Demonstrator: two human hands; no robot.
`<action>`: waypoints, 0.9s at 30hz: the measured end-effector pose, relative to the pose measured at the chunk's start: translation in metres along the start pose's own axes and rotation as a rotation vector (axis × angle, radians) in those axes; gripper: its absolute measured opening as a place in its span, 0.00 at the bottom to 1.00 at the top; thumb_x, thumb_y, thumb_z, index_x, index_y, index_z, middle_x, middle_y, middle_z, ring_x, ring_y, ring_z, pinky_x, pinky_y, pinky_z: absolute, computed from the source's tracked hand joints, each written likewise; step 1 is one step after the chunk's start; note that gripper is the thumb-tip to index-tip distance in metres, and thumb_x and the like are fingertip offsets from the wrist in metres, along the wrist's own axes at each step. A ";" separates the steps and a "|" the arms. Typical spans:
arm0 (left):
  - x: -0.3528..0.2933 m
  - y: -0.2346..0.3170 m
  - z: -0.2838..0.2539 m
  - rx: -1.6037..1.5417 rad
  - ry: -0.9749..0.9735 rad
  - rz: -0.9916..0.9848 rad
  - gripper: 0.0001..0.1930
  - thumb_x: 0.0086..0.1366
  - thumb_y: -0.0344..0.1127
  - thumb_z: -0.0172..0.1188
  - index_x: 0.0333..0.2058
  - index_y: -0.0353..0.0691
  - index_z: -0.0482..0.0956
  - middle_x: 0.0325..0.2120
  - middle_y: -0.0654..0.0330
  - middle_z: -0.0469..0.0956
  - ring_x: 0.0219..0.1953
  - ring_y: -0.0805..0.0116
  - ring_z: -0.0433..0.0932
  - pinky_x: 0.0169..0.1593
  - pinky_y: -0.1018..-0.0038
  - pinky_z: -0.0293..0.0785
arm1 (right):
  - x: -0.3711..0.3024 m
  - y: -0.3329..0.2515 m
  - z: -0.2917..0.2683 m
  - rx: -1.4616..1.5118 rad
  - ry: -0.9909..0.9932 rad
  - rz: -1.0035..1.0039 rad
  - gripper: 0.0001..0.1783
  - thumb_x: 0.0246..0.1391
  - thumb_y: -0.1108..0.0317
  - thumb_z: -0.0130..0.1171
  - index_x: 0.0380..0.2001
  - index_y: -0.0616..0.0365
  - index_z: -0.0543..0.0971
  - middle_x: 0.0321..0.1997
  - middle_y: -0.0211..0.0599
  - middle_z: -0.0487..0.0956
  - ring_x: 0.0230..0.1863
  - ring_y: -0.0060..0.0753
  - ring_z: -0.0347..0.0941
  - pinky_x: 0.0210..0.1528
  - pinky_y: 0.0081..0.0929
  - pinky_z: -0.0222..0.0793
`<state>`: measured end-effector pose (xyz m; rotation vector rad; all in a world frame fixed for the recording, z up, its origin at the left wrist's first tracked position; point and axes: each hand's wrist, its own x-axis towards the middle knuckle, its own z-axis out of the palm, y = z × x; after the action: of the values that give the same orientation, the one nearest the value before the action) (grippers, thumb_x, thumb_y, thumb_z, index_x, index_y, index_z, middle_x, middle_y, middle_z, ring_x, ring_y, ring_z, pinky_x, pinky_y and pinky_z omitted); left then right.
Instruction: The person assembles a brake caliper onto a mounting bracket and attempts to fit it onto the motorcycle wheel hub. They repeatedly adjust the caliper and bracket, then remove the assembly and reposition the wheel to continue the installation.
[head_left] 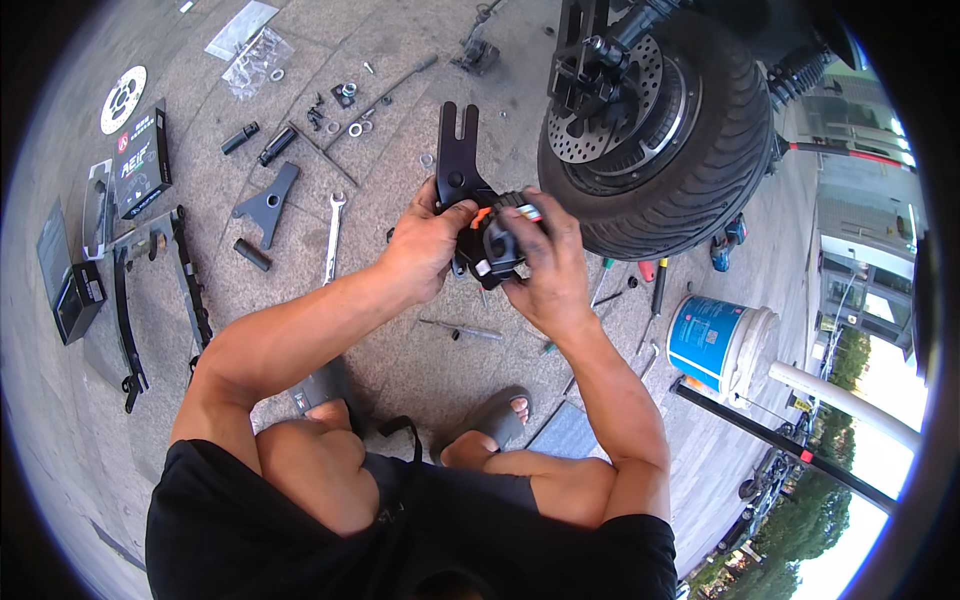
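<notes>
Head view, from the left edge: a small black box (pixel 85 302) lies with its flap raised, and behind it a silver brake disc (pixel 123 100) lies flat on the paving (pixel 385 350). A larger black box (pixel 143 165) is just beside the disc, with black metal bars (pixel 188 268) nearer the person. Further right are a clear plastic bag (pixel 257 65), two dark tubes (pixel 277 146), a loose dark plate (pixel 268 205) with a hole in it, and a short tube (pixel 252 254) near that plate's lower end. A silver wrench (pixel 333 240) lies between these and the left forearm, with small washers and bolts scattered beyond it.

The left hand (pixel 425 245) is closed on the lower part of a forked dark plate (pixel 458 155), thumb across it, the two prongs pointing away from the person. Just right of this plate, the right hand (pixel 550 255) has its fingers curled around a chunky black part (pixel 497 250). Both pieces are held above the paving; fingers cover where they meet, so I cannot tell whether they are joined.

Beyond the right hand is a fat black tyre (pixel 700 190) with a perforated disc (pixel 585 148) at its wheel. Hand tools lie below it, then a blue-and-white bucket (pixel 705 340) near the right side.
</notes>
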<state>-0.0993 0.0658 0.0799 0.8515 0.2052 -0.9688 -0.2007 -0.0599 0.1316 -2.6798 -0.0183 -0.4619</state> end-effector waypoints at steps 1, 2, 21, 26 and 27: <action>0.001 0.002 -0.001 -0.033 -0.013 0.001 0.15 0.67 0.27 0.49 0.51 0.41 0.65 0.40 0.58 0.76 0.42 0.65 0.77 0.44 0.67 0.77 | 0.001 -0.001 -0.003 0.074 0.051 0.042 0.44 0.26 0.78 0.69 0.55 0.55 0.68 0.59 0.51 0.64 0.56 0.54 0.65 0.57 0.42 0.65; 0.003 0.005 -0.002 -0.069 -0.028 0.005 0.14 0.67 0.27 0.50 0.51 0.41 0.66 0.39 0.58 0.76 0.42 0.65 0.77 0.44 0.66 0.77 | 0.002 -0.001 -0.007 0.085 0.091 0.112 0.43 0.27 0.75 0.71 0.54 0.61 0.67 0.59 0.53 0.64 0.58 0.48 0.65 0.56 0.39 0.66; -0.022 0.046 0.019 -0.252 -0.130 0.020 0.13 0.71 0.37 0.45 0.51 0.42 0.62 0.47 0.52 0.74 0.51 0.50 0.74 0.55 0.55 0.71 | -0.018 -0.005 0.018 1.649 0.186 0.794 0.24 0.61 0.63 0.54 0.57 0.59 0.63 0.51 0.38 0.73 0.51 0.31 0.72 0.55 0.33 0.68; -0.022 0.043 0.018 -0.259 -0.159 0.037 0.14 0.70 0.37 0.46 0.52 0.43 0.64 0.46 0.52 0.75 0.50 0.51 0.75 0.54 0.57 0.72 | -0.018 -0.008 0.020 1.570 0.235 0.786 0.26 0.60 0.64 0.56 0.57 0.60 0.63 0.52 0.38 0.73 0.52 0.29 0.70 0.57 0.31 0.67; -0.022 0.043 0.017 -0.260 -0.164 0.030 0.14 0.70 0.37 0.47 0.52 0.43 0.64 0.46 0.52 0.75 0.49 0.51 0.75 0.54 0.57 0.72 | -0.017 -0.008 0.020 1.561 0.237 0.786 0.26 0.59 0.64 0.57 0.57 0.61 0.63 0.52 0.37 0.73 0.52 0.29 0.70 0.57 0.31 0.67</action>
<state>-0.0816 0.0801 0.1257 0.5328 0.1726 -0.9554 -0.2114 -0.0433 0.1118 -0.9571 0.4966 -0.2717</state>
